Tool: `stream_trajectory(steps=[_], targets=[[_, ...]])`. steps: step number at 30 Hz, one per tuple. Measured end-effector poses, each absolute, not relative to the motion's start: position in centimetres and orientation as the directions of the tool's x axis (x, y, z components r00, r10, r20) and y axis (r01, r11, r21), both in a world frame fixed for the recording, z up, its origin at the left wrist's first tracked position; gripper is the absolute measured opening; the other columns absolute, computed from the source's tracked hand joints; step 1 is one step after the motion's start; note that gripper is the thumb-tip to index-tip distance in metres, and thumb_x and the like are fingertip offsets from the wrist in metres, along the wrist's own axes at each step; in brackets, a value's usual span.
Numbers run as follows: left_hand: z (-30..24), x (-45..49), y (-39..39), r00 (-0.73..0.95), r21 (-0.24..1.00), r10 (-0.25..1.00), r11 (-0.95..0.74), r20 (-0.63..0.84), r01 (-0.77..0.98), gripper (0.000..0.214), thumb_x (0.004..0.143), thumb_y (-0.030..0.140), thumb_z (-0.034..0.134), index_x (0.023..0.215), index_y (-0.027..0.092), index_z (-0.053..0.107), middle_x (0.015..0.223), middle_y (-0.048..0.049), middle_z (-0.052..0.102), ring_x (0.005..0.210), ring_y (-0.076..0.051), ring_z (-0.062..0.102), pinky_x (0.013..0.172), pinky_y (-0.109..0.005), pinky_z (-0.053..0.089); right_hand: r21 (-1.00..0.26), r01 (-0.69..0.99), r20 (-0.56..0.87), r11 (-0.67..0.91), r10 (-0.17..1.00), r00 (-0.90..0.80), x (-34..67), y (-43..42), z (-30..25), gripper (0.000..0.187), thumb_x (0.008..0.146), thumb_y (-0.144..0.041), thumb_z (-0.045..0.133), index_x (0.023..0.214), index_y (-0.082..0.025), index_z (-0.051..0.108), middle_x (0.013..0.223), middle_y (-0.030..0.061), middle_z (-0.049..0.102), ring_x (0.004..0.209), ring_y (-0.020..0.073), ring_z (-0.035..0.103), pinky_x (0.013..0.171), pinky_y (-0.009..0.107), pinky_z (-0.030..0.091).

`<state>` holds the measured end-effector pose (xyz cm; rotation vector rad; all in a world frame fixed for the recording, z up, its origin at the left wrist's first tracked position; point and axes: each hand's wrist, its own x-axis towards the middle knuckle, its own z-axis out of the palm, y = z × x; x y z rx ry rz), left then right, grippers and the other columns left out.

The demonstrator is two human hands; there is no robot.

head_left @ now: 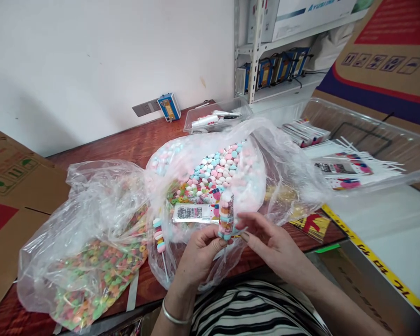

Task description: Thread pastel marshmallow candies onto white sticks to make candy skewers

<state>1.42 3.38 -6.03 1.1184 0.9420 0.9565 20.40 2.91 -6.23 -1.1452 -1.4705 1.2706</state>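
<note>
My left hand (206,252) pinches the lower end of a wrapped candy stick (226,215), a short stack of pastel and orange candies in a clear printed sleeve held upright. Beside it, my right hand (266,238) has thumb and forefinger apart near the sleeve's lower right side; whether they touch it I cannot tell. Behind both hands lies an open clear bag of pink, white and blue candies (215,168), with some small ring candies (180,193) in it. A flat printed wrapper (196,213) rests on top. An unwrapped candy skewer (159,235) leans at the left.
A plastic bag of coloured ring candies (87,275) lies left. At the right, a clear tray (399,184) holds printed wrappers and white sticks. A small clear bin (192,119) stands at the back. Cardboard boxes (17,186) flank the red-brown table (108,142).
</note>
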Motion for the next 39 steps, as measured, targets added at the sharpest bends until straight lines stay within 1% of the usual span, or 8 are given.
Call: stream_trajectory(steps=[2,6,11,14,17,21,29,39], targets=[[-6.0,1.3,3.4,0.292,0.981,0.950,0.152,-0.112,-0.118,0.015,0.081,0.029,0.070,0.089,0.018,0.077,0.087,-0.0046,0.072,0.085,-0.020,0.059,0.084,-0.029,0.043,-0.958,0.260,0.046,0.123,0.958,-0.282,20.4,3.2,-5.9,0.012,0.091,-0.027,0.056,0.096,-0.021,0.066,0.088,0.0017,0.068,0.080,0.0167,0.061,0.073,0.028,0.048],[-6.6,1.0,3.4,0.218,0.988,0.967,0.145,-0.128,-0.062,0.017,0.081,0.031,0.070,0.088,0.017,0.075,0.086,-0.0046,0.072,0.084,-0.019,0.060,0.082,-0.029,0.044,-0.899,0.387,0.098,0.204,0.956,-0.277,20.4,3.2,-6.1,0.015,0.090,-0.022,0.056,0.079,-0.021,0.064,0.073,-0.0011,0.064,0.069,0.0155,0.057,0.064,0.026,0.043],[-7.1,1.1,3.9,-0.038,0.977,0.989,0.150,-0.146,0.149,0.018,0.086,0.031,0.059,0.083,0.016,0.070,0.072,-0.0006,0.065,0.067,-0.016,0.058,0.065,-0.026,0.042,-0.901,0.317,0.304,0.297,0.952,-0.028,19.7,2.4,-6.3,0.009,0.090,-0.023,0.060,0.084,-0.022,0.066,0.077,-0.0001,0.064,0.073,0.0161,0.059,0.067,0.025,0.045],[-6.5,2.2,3.9,-0.098,0.941,0.995,0.047,-0.014,0.334,0.020,0.088,0.023,0.052,0.073,0.017,0.063,0.066,0.0014,0.057,0.064,-0.014,0.053,0.061,-0.025,0.037,-0.912,0.219,0.350,0.345,0.936,-0.017,17.7,2.0,-6.4,0.008,0.090,-0.023,0.061,0.083,-0.023,0.066,0.073,-0.0007,0.061,0.067,0.0153,0.057,0.061,0.024,0.046],[-5.9,3.3,3.7,-0.100,0.867,0.981,-0.099,0.169,0.488,0.023,0.086,0.011,0.046,0.066,0.017,0.055,0.070,0.0003,0.054,0.068,-0.014,0.049,0.063,-0.024,0.036,-0.936,0.206,0.294,0.286,0.956,0.007,15.6,2.3,-7.2,0.015,0.090,-0.027,0.059,0.078,-0.021,0.064,0.069,-0.0006,0.060,0.062,0.0148,0.055,0.058,0.024,0.045],[-6.1,4.0,3.3,-0.074,0.799,0.959,-0.184,0.275,0.572,0.024,0.087,0.004,0.043,0.070,0.017,0.054,0.076,-0.0015,0.055,0.074,-0.014,0.052,0.067,-0.024,0.039,-0.963,0.215,0.182,0.163,0.981,0.071,14.6,3.2,-8.7,0.021,0.089,-0.034,0.058,0.073,-0.020,0.061,0.066,-0.0005,0.060,0.061,0.0157,0.055,0.058,0.025,0.045],[-7.2,4.1,3.3,-0.143,0.692,0.873,-0.259,0.466,0.674,0.013,0.089,0.009,0.051,0.099,0.017,0.053,0.081,-0.0017,0.063,0.072,-0.015,0.061,0.065,-0.025,0.045,-0.983,0.166,0.094,0.072,0.987,0.131,14.7,3.7,-8.4,0.028,0.084,-0.038,0.058,0.062,-0.021,0.052,0.057,-0.0038,0.048,0.055,0.0134,0.045,0.052,0.024,0.039],[-7.9,3.3,3.3,0.072,0.465,0.774,-0.448,0.629,0.764,0.014,0.092,0.009,0.048,0.084,0.018,0.057,0.070,-0.0014,0.060,0.064,-0.014,0.056,0.059,-0.024,0.044,-0.980,0.186,0.101,0.072,0.983,0.151,14.6,3.9,-8.6,0.029,0.083,-0.035,0.057,0.060,-0.022,0.046,0.057,-0.0050,0.043,0.055,0.0127,0.042,0.053,0.024,0.037]])
